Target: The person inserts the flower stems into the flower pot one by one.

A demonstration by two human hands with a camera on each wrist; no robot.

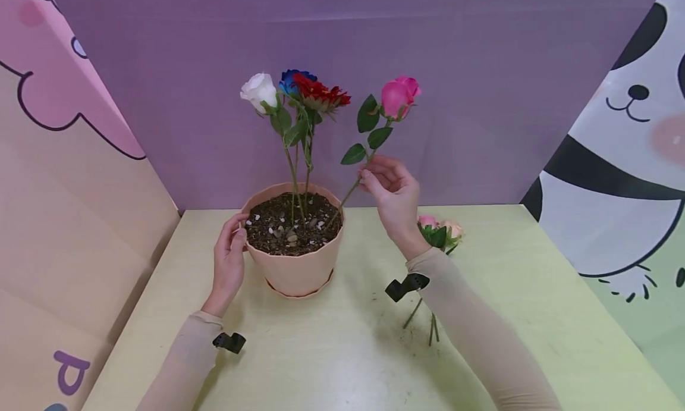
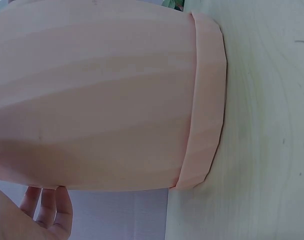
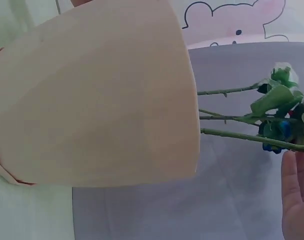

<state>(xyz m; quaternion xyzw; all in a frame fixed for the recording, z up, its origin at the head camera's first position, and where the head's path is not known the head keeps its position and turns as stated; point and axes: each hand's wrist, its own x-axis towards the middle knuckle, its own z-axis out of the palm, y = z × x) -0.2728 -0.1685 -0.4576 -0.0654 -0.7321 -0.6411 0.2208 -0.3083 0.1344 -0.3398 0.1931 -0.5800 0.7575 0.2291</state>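
Observation:
In the head view, a pink plastic flower pot filled with dark soil stands on its saucer. My left hand grips the pot's left rim; the left wrist view shows curled fingers against its wall. Between thumb and fingers, my right hand pinches the stem of a pink rose, which leans right with its lower end at the soil by the right rim. A white rose, a blue flower and a red flower stand upright in the middle of the soil.
More flowers, one pink and one peach, lie on the table right of the pot, partly behind my right forearm. Dark crumbs are scattered near their stems. A purple wall rises behind the table, with printed panels on both sides.

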